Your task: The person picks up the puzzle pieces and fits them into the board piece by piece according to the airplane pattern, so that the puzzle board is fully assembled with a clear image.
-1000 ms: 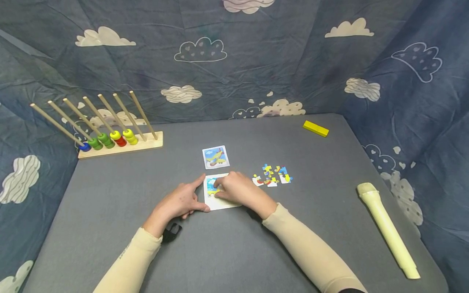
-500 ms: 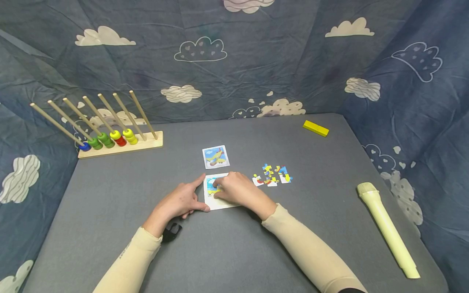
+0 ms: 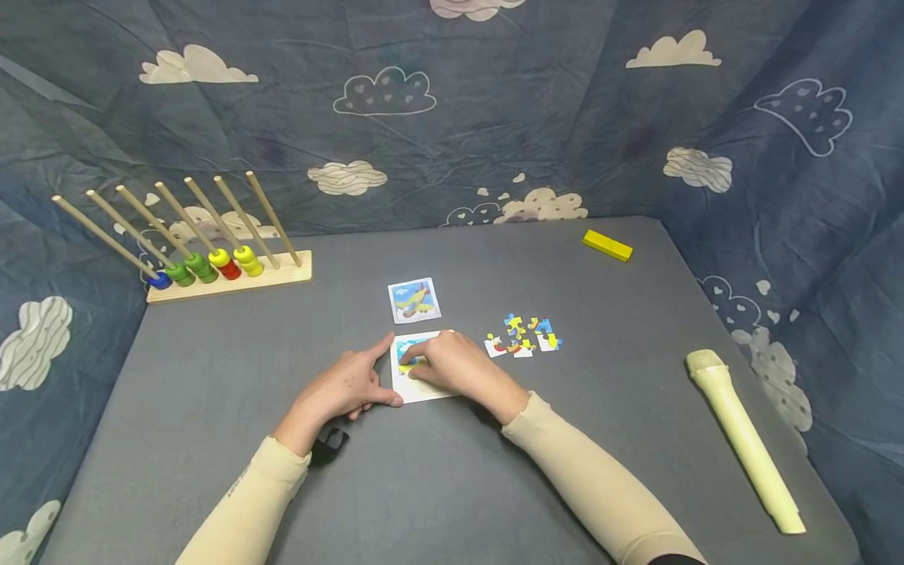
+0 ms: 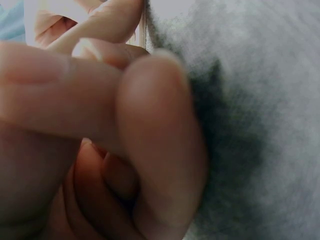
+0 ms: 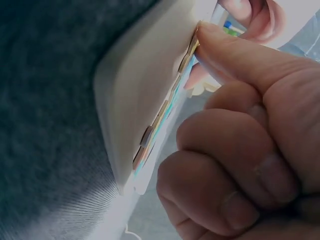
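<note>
In the head view a white puzzle board [image 3: 424,389] lies at the table's middle, several joined puzzle pieces [image 3: 403,345] along its upper part. My left hand [image 3: 348,384] rests at its left edge, forefinger at the top corner and thumb at the bottom one, both spread. Over the board, my right hand [image 3: 457,362] holds thumb and forefinger to the joined pieces. The right wrist view shows that thumb [image 5: 235,52] against the pieces' edge [image 5: 160,120], other fingers curled. Loose puzzle pieces [image 3: 521,336] lie to the right. A picture card [image 3: 414,300] with a yellow aeroplane lies beyond the board.
A wooden rod stand [image 3: 282,271] with coloured rings is at the back left. A yellow block [image 3: 607,246] lies at the back right. Near the right edge lies a cream toy microphone [image 3: 745,439]. A cloud-printed cloth [image 3: 452,157] hangs behind the grey table [image 3: 424,494].
My right forefinger has shifted left across the joined pieces. My left hand keeps its place at the board's edge. The whole view has shifted very slightly.
</note>
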Action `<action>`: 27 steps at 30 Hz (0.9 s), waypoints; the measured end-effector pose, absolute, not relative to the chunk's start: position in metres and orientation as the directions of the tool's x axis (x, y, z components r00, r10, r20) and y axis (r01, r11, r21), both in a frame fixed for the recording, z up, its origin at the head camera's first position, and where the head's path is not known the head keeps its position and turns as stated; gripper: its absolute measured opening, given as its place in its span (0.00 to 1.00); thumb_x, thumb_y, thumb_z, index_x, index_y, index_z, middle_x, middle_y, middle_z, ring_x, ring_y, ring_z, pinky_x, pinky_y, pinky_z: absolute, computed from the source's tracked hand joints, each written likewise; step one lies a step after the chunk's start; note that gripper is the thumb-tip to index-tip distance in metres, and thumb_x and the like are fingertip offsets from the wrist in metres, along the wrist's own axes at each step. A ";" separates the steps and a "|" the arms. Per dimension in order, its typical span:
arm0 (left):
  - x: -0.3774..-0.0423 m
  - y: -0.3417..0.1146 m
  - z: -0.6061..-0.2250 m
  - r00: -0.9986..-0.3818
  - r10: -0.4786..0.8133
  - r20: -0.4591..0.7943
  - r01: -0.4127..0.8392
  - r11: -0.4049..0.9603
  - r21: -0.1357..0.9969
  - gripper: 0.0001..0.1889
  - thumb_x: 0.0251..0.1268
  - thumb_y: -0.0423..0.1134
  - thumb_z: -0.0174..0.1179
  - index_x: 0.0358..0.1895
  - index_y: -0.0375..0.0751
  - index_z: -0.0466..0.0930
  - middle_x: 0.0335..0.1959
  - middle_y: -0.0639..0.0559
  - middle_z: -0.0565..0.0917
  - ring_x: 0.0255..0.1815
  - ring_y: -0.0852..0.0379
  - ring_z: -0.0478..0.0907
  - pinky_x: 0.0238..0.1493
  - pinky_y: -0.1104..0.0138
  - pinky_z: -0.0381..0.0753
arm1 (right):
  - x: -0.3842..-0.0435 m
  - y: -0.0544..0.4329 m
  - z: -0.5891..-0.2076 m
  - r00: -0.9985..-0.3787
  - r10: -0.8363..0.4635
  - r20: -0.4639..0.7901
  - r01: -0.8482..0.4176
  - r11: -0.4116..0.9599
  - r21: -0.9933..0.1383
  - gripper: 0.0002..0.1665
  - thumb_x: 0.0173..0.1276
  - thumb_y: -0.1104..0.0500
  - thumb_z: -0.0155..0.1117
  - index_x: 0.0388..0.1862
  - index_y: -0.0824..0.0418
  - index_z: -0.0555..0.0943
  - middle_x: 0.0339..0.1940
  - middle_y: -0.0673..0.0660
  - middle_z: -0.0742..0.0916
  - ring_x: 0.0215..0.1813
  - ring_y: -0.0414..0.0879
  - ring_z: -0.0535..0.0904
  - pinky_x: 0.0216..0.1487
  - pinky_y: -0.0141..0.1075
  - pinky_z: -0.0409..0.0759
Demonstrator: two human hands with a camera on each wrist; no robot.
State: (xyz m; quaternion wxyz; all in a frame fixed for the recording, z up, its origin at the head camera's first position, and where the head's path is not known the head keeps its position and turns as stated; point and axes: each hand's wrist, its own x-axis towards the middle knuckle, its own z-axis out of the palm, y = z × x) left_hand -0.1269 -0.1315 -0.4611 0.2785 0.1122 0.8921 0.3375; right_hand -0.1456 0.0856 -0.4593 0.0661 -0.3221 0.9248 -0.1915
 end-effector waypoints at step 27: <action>-0.127 -0.131 -0.461 -0.821 0.369 -0.435 -0.004 0.759 0.651 0.62 0.57 0.49 0.82 0.89 0.51 0.47 0.13 0.57 0.75 0.07 0.61 0.68 0.16 0.69 0.66 | -0.174 0.156 -0.428 -0.906 -0.423 -0.012 -0.292 0.646 -0.705 0.18 0.71 0.55 0.76 0.58 0.56 0.89 0.13 0.44 0.67 0.16 0.38 0.61 0.22 0.31 0.61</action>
